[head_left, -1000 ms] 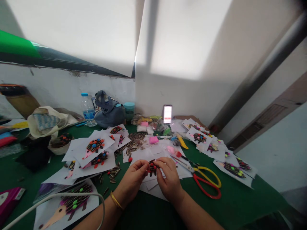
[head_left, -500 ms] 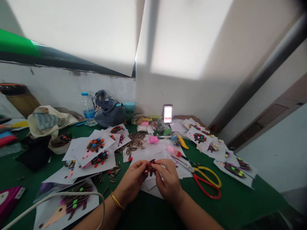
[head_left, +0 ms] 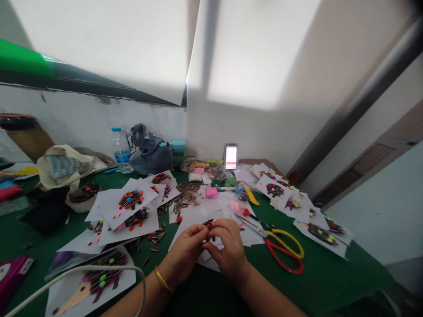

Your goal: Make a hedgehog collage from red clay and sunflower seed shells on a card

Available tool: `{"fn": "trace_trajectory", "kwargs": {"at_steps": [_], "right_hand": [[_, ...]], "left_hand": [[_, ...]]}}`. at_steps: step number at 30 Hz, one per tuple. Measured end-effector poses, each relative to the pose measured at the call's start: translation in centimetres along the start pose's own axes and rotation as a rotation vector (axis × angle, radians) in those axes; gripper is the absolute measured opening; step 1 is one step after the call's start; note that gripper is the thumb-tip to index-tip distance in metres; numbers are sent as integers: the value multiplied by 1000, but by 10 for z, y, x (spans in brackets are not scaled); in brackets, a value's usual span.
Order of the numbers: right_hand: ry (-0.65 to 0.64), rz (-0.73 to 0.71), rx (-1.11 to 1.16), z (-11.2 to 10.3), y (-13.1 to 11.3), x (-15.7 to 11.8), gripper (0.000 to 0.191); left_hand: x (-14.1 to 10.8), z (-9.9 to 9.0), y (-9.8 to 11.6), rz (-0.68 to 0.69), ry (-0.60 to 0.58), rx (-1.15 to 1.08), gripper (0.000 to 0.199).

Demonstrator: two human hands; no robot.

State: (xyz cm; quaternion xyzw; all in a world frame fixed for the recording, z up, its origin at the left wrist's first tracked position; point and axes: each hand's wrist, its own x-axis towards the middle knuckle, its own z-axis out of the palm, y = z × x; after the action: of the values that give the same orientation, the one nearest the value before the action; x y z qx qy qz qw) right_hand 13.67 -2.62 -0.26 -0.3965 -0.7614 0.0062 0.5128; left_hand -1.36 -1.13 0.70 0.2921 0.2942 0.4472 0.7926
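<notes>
My left hand [head_left: 190, 246] and my right hand [head_left: 229, 246] meet over white paper [head_left: 191, 216] at the table's middle. The fingers of both are pinched together, and what they hold is too small and hidden to name. Just beyond the fingertips, partly covered by them, lies a dark seed figure [head_left: 209, 223] with red bits. A red clay ball [head_left: 179, 219] rests on the paper to the left. Scissors [head_left: 264, 233] with yellow and red handles lie open, right of my right hand. Striped seeds [head_left: 187, 196] are heaped beyond the hands.
Hedgehog pictures [head_left: 132, 200] lie stacked at left, with others [head_left: 319, 233] at right. A white cable [head_left: 99, 267] arches near my left forearm. Behind stand a bottle [head_left: 121, 152], a blue bag [head_left: 150, 154] and a phone [head_left: 231, 157]. Pink clay [head_left: 212, 193] sits among the seeds.
My left hand's fingertips have dropped slightly and come a little nearer to my right hand's. My right hand has shifted slightly left, uncovering a bit more of the seed figure.
</notes>
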Motion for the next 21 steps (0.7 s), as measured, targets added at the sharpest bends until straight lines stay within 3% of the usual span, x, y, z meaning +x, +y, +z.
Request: {"fn": "trace_trajectory", "kwargs": {"at_steps": [4,10,21], "right_hand": [[42,13,19,2,4,-1,11],[53,38,30,-1,5,0,5],[16,55,18,-3,6,0,23]], "left_hand": [[-1,1,-1,-37,-13,74,20],[-1,-2,-1,-38,62,140,20],[-1,-3,-3,-39,57,133,25]]}}
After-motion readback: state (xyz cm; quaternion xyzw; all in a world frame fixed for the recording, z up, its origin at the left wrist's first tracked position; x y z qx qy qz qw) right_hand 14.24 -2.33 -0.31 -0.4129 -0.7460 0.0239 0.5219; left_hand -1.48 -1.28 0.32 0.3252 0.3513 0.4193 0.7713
